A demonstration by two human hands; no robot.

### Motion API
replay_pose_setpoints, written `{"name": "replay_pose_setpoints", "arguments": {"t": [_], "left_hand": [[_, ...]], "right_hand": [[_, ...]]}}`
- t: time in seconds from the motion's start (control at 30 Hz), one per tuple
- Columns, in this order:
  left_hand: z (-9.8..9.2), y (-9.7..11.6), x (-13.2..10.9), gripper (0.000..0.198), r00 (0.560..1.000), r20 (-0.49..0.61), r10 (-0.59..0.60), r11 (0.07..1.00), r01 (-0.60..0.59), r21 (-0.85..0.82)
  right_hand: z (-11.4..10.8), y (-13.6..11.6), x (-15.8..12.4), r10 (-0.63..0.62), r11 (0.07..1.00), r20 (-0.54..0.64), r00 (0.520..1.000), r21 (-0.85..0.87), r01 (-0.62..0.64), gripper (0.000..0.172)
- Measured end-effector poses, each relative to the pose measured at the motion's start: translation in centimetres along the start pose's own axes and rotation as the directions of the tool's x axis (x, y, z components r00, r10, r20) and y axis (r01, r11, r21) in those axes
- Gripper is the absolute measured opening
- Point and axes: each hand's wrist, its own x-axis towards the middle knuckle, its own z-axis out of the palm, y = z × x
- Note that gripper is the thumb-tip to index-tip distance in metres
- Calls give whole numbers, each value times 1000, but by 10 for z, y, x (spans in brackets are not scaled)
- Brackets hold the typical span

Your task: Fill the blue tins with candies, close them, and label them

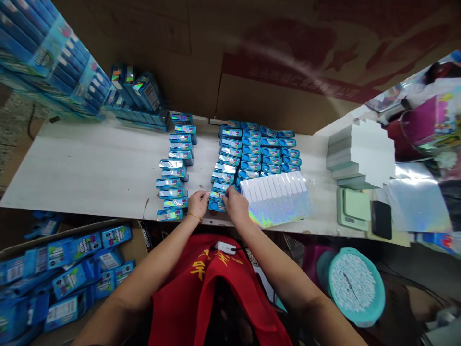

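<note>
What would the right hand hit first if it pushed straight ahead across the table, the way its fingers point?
Probably the next blue boxes in the column just beyond the small blue box that the right hand touches; depth is hard to judge here.

We saw a long white table (pixel 90 168) backed by a brown cardboard wall (pixel 252 53); below the table's right end stood 1 teal stool (pixel 351 286) on the dim floor.
</note>
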Motion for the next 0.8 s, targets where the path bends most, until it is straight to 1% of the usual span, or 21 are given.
{"name": "replay_pose_setpoints", "arguments": {"t": [0.1,0.17,0.2,0.27,0.33,0.37,0.4,0.43,0.47,0.5,0.53,0.57,0.6,0.63,0.67,0.7,0.73,0.8], "left_hand": [[7,-3,3,29,999,-38,-16,999,15,-33],[8,-4,5,29,998,-45,40,999,-40,-9],[7,-4,5,29,996,-28,85,996,-84,25],[2,-2,5,30,984,51,171,978,-176,114],[-4,6,1,31,970,90,224,954,-237,182],[-6,13,-1,32,967,63,248,948,-256,188],[-6,22,-4,33,960,-26,278,947,-270,176],[-4,33,-8,35,944,-95,315,943,-300,146],[0,45,-12,36,929,-109,354,934,-344,98],[7,58,-17,37,926,-79,369,930,-367,35],[16,72,-22,38,937,-18,350,936,-350,-35],[27,84,-26,42,950,63,305,950,-298,-96],[38,95,-29,48,957,140,254,963,-237,-128],[50,103,-31,55,961,189,204,974,-180,-135],[60,109,-32,63,964,205,168,981,-144,-129],[69,112,-32,69,969,191,153,983,-130,-128],[76,113,-32,73,975,161,156,980,-131,-152],[84,111,-30,71,979,121,165,954,-128,-271]], "right_hand": [[3,1,-12,-168,977,0,986,-136,167,30],[6,-1,-20,-263,944,41,964,-196,266,34],[7,-3,-24,-285,933,62,956,-211,292,37],[4,-3,-29,-304,927,85,949,-204,315,41],[-7,9,-30,-343,927,55,938,-144,347,39],[-15,22,-29,-361,927,3,933,-103,359,37],[-26,42,-27,-363,931,-82,928,-63,359,35],[-39,67,-25,-334,941,-202,921,-25,336,35],[-51,96,-22,-271,956,-336,902,16,293,34],[-64,129,-19,-171,972,-473,864,64,228,33],[-74,163,-15,-16,984,-595,803,133,119,32],[-82,196,-11,122,978,-642,757,208,19,33],[-88,225,-6,231,955,-602,764,292,-59,35],[-90,249,-2,302,916,-496,814,389,-103,39],[-91,266,2,332,871,-384,862,475,-124,43],[-89,277,4,327,829,-292,899,544,-125,47],[-87,283,5,303,796,-247,920,596,-102,49],[-83,282,3,262,747,-265,928,665,-21,50]]}}
